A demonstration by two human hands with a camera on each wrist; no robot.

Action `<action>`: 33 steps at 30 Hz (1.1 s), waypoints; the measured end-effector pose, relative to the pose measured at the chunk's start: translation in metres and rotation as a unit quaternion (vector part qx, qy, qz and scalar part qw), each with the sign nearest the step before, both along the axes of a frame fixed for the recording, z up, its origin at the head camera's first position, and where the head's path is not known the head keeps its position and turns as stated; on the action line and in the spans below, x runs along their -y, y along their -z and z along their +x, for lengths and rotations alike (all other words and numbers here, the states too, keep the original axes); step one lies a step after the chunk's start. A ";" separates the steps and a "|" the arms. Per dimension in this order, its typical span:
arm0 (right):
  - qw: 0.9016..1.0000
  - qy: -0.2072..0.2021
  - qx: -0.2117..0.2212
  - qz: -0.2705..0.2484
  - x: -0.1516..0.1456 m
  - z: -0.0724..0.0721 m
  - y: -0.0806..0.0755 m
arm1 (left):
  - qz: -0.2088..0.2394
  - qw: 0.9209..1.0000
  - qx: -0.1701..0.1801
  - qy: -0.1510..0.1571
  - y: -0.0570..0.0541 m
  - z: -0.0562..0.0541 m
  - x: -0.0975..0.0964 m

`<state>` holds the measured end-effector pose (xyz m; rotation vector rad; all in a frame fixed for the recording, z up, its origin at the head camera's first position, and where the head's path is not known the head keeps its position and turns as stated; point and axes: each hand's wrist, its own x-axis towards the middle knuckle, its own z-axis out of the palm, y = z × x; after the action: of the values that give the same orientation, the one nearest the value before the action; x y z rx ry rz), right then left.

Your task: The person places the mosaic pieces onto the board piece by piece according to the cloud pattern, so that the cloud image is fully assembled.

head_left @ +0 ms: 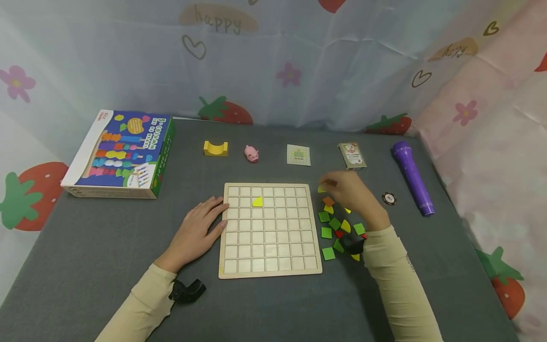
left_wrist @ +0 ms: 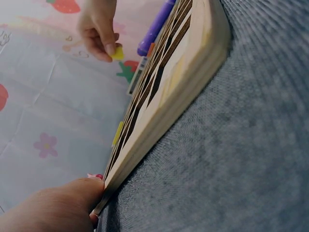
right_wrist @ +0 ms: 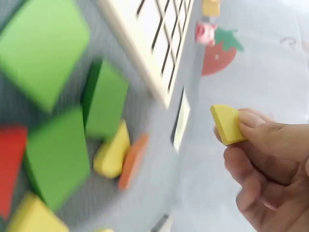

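A wooden grid board (head_left: 271, 237) lies in the middle of the table. One yellow quarter-round tile (head_left: 257, 202) sits in a square of its second row. My left hand (head_left: 197, 230) rests at the board's left edge, fingertips on the rim and fingers fairly straight. My right hand (head_left: 348, 191) is raised beyond the board's upper right corner. Between thumb and fingers it pinches another yellow quarter-round tile (right_wrist: 228, 124). Below that hand lie loose green tiles (head_left: 326, 232), yellow tiles (head_left: 345, 226), an orange tile (head_left: 328, 201) and red tiles (head_left: 339, 234), partly hidden by the right wrist.
Along the back stand a boxed game (head_left: 124, 152), a yellow arched block (head_left: 215, 149), a pink pig figure (head_left: 251, 154), a patterned card (head_left: 298, 155) and a card box (head_left: 352, 156). At the right lie a round chip (head_left: 389, 198) and a purple microphone-shaped stick (head_left: 413, 178).
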<state>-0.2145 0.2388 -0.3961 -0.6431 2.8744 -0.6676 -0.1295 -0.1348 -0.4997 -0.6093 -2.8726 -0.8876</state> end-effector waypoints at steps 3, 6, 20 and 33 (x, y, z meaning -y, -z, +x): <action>1.000 -0.009 0.010 -0.025 0.010 0.003 0.001 | -0.001 1.000 -0.001 0.001 0.001 -0.001 0.000; 0.999 -0.014 0.028 -0.037 0.020 0.005 0.003 | 0.000 1.000 -0.003 0.001 0.001 -0.001 0.000; 0.984 0.067 0.125 -0.110 0.066 0.006 0.022 | 0.002 1.000 0.000 0.001 0.001 -0.002 0.001; 0.993 0.056 0.103 -0.009 0.081 0.011 0.030 | 0.004 1.000 0.002 0.000 0.002 -0.001 0.001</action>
<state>-0.2031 0.1580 -0.4263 -0.3914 2.7303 -0.7293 -0.1304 -0.1354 -0.5019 -0.6075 -2.8713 -0.9013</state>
